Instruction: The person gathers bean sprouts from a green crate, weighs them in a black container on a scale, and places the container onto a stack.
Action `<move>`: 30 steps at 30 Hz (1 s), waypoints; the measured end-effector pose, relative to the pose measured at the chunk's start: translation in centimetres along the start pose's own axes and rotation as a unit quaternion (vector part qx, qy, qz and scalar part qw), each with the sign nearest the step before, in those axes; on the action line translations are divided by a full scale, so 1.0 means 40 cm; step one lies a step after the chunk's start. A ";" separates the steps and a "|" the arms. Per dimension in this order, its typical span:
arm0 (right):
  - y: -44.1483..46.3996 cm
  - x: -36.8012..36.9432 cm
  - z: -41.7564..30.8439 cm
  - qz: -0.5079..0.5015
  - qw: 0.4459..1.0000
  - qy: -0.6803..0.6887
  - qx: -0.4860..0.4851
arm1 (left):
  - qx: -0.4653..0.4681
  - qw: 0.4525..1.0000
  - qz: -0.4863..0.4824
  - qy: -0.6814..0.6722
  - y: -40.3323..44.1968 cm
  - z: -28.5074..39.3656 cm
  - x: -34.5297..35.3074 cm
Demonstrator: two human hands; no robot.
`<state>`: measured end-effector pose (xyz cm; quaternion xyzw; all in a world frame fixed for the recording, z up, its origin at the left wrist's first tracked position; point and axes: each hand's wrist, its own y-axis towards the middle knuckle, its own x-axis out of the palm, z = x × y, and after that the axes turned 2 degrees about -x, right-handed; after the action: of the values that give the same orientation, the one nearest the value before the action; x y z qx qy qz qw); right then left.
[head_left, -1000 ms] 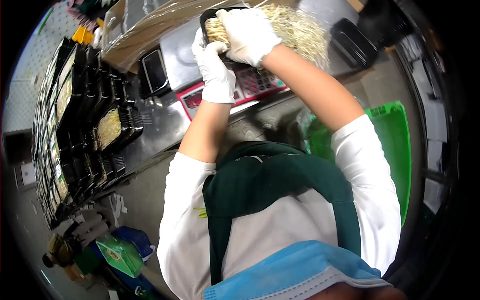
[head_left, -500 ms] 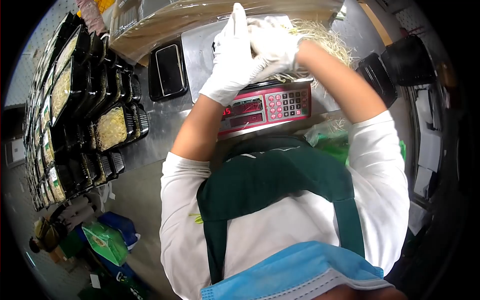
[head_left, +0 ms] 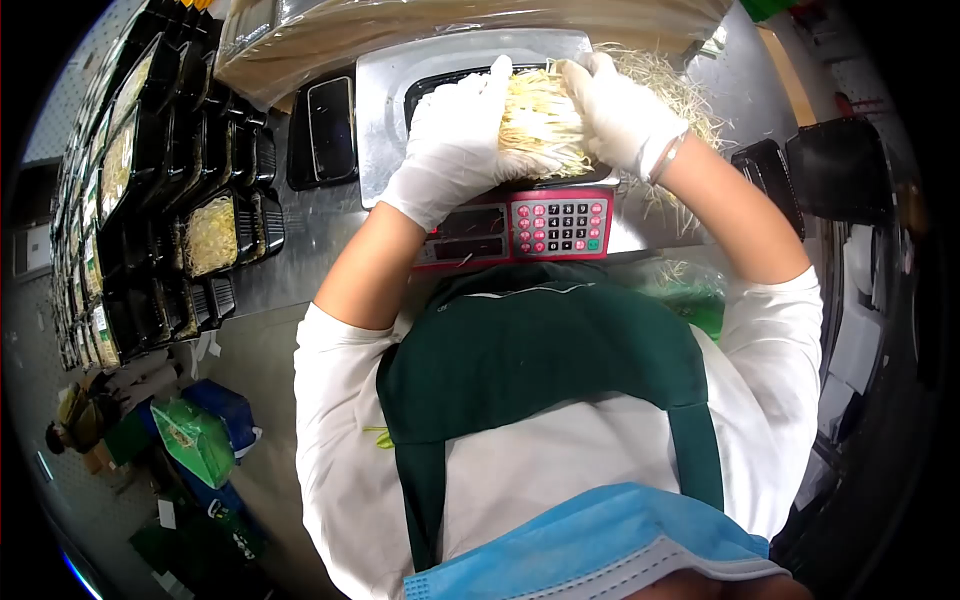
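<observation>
A bunch of pale yellow sprouts lies in a black tray on the metal plate of a red and white scale. My left hand, in a white glove, presses against the left side of the sprouts, fingers together and pointing away. My gloved right hand has its fingers curled on their right side. Between the two hands the bunch is held. More loose sprouts lie on the metal table to the right, partly behind my right hand.
Stacked black trays of sprouts fill the left side. An empty black tray sits left of the scale. A plastic-covered cardboard box stands behind. More black containers are at right. A person is at lower left.
The hands were over the tray, closer together, hiding most of the sprouts. Now they are apart on either side of the bunch, which shows between them. The right hand has moved to the right.
</observation>
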<state>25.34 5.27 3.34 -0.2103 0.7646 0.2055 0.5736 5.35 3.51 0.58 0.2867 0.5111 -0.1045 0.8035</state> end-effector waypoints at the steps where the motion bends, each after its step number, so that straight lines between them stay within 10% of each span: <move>1: 0.019 -0.012 -0.013 -0.045 0.997 -0.050 0.032 | 0.005 1.000 0.001 0.010 -0.001 -0.003 0.003; 6: 0.010 -0.060 0.014 -0.113 0.980 -0.157 -0.044 | 0.017 1.000 0.001 0.020 -0.007 -0.013 0.017; 10: -0.083 -0.058 0.150 -0.039 0.991 0.063 -0.112 | 0.010 0.999 0.001 0.053 -0.007 -0.011 0.020; 13: -0.233 -0.071 0.314 0.024 0.898 0.436 0.046 | -0.005 0.998 -0.027 0.052 0.001 -0.018 0.014; 17: -0.477 -0.154 0.443 0.200 0.877 0.366 0.238 | 0.005 0.999 -0.042 0.025 0.018 -0.004 -0.042; 21: -0.563 -0.081 0.585 0.138 0.885 0.151 0.418 | 0.063 0.990 -0.058 -0.111 0.016 -0.048 -0.092; 22: -0.556 -0.056 0.595 0.059 0.840 0.276 0.463 | 0.083 0.986 -0.042 -0.136 0.016 -0.066 -0.100; 27: -0.501 -0.138 0.467 0.137 0.934 0.152 0.293 | -0.105 0.770 0.085 -0.623 -0.085 -0.161 -0.073; 30: -0.328 -0.070 0.268 0.280 0.877 0.342 0.187 | -0.253 0.801 0.152 -0.520 -0.063 -0.128 -0.059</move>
<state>41.83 0.63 2.31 0.0666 0.9642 0.1263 0.2233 -0.80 4.08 0.17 0.0495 -0.0256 0.0185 0.9983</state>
